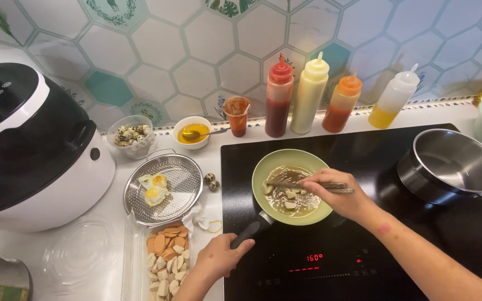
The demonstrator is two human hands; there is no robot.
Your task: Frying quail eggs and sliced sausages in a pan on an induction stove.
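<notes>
While our left hand grips the pan handle running toward us, our right hand holds tongs crosswise over the green pan.

The left hand is curled shut around the frying pan's black handle, forearm low. The right hand reaches over that pan, fingers apparently pinched on a metal utensil, wrist bent.
</notes>
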